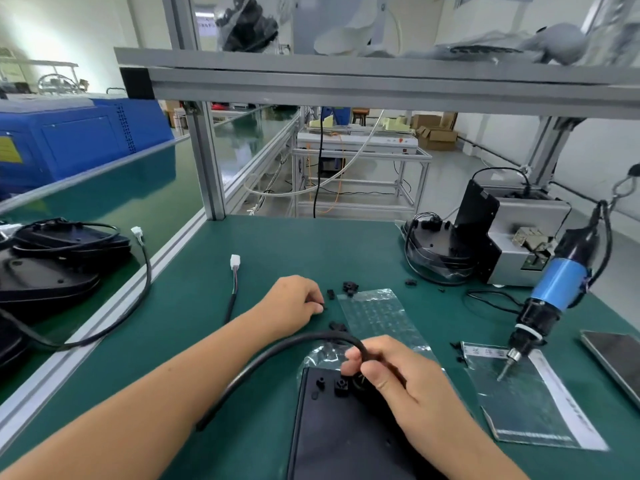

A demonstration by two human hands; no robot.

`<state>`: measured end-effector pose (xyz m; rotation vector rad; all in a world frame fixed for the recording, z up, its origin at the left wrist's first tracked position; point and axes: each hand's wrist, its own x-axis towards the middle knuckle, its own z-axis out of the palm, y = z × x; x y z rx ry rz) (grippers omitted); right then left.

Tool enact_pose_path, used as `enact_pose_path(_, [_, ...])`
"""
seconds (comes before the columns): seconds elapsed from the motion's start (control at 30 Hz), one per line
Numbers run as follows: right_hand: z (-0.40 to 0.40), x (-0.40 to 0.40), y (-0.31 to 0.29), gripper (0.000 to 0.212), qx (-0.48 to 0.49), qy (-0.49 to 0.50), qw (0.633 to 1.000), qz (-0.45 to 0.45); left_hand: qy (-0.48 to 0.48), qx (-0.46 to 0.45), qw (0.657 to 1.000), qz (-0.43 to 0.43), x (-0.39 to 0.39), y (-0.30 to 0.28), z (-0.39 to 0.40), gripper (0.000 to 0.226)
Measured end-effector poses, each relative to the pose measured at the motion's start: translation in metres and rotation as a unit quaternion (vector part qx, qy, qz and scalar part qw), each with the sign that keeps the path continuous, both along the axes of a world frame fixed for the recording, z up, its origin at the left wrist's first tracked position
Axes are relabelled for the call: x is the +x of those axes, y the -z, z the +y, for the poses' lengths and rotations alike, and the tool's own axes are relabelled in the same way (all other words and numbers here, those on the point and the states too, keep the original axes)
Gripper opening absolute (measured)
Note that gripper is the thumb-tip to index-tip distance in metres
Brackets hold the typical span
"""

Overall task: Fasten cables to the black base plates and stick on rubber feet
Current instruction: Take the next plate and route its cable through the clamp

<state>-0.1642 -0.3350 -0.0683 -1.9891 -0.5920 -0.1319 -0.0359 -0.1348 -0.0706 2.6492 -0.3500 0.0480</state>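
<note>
We can read no text here. The white strip [561,393] on the foil bag [519,407], just beside the blue screwdriver [554,289], carries dark characters, too blurred. The yellow label [8,150] on the blue machine [79,136] is likewise illegible.

Counter [277,244]: green mat surface, aluminium-framed. Screwdriver [550,296]: blue-bodied electric, hanging at right, bit down over a foil bag [519,410]. Screw feeder [519,237]: grey and black box, far right. Phone [616,362]: lying flat at the right edge. Crates [76,136]: blue, far left. Cardboard boxes [436,135]: on the floor behind.
</note>
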Motion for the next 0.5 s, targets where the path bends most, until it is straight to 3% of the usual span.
enact_pose_path(0.1, [-0.005, 0.003, -0.006, 0.018, 0.016, -0.012, 0.998, 0.062, -0.006, -0.159, 0.986, 0.047, -0.016, -0.028, 0.009, 0.011])
enact_pose_path(0.2, [-0.006, 0.007, -0.011, 0.020, 0.002, -0.034, 0.994, 0.104, 0.028, -0.291, 0.947, 0.132, -0.038, -0.062, 0.013, 0.016])
enact_pose_path(0.3, [-0.009, 0.008, -0.012, 0.022, -0.002, -0.053, 0.989, 0.140, 0.084, -0.240, 0.957, 0.142, -0.062, -0.084, 0.013, 0.013])
enact_pose_path(0.5, [-0.005, 0.012, -0.025, 0.024, -0.018, -0.069, 0.974, 0.216, 0.190, -0.053, 0.980, 0.035, -0.090, -0.100, 0.008, 0.012])
